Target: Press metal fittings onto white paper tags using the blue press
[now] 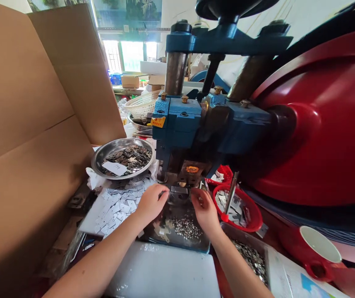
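The left hand (150, 203) reaches to the base of the blue press (180, 124), its fingers drawn together at the small metal block (179, 192) under the ram; whether they pinch anything cannot be told; the right hand (205, 209) sits just right of that block, fingers curled, their grip hidden; below the press lies a tray of small shiny parts (186, 227); left of the press stands a steel bowl (98, 159) of dark pieces, with white tags (115, 205) spread before it; right of the press sits a red bowl (253, 217).
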`<state>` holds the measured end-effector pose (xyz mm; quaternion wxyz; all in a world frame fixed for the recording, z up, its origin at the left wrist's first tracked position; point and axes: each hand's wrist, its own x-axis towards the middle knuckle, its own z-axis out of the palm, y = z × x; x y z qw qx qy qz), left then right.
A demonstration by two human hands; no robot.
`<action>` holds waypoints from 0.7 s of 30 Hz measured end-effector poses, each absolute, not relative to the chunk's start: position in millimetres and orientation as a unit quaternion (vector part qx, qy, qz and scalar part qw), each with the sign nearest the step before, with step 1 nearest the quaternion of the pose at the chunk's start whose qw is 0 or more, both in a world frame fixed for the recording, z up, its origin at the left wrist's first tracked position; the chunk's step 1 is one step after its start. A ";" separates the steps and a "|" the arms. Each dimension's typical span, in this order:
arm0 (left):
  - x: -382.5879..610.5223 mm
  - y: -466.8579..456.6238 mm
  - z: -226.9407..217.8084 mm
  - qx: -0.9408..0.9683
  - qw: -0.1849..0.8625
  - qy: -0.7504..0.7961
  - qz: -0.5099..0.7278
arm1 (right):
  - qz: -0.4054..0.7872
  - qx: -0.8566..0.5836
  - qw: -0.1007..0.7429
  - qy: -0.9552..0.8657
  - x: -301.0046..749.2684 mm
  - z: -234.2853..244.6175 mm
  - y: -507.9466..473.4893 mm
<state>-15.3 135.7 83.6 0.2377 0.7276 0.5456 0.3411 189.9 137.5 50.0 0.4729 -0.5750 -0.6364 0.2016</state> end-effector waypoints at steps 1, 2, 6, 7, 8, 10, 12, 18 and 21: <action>-20.3 124.7 82.1 0.745 0.224 0.549 0.306 | 0.204 -0.576 0.471 -0.637 193.5 50.6 131.5; -23.5 114.1 79.4 0.761 0.208 0.552 0.268 | 0.204 -0.578 0.466 -0.638 196.9 50.8 125.9; -20.2 85.4 64.4 0.781 0.143 0.577 0.191 | 0.183 -0.600 0.437 -0.645 208.2 46.7 111.3; -17.4 82.5 61.4 0.778 0.132 0.585 0.188 | 0.172 -0.604 0.432 -0.647 210.8 44.9 109.8; -14.7 81.1 59.1 0.774 0.126 0.592 0.187 | 0.158 -0.607 0.426 -0.652 213.2 43.0 109.1; -10.8 81.1 56.7 0.767 0.124 0.600 0.194 | 0.116 -0.610 0.408 -0.669 217.4 40.1 109.0; -9.1 82.3 56.2 0.766 0.130 0.595 0.207 | 0.068 -0.606 0.377 -0.697 220.0 38.7 109.4; -8.4 78.8 52.4 0.807 0.173 0.517 0.229 | -0.040 -0.564 0.260 -0.782 216.4 39.7 104.9; -9.1 76.2 49.5 0.805 0.193 0.494 0.266 | -0.062 -0.551 0.257 -0.791 213.5 40.9 103.2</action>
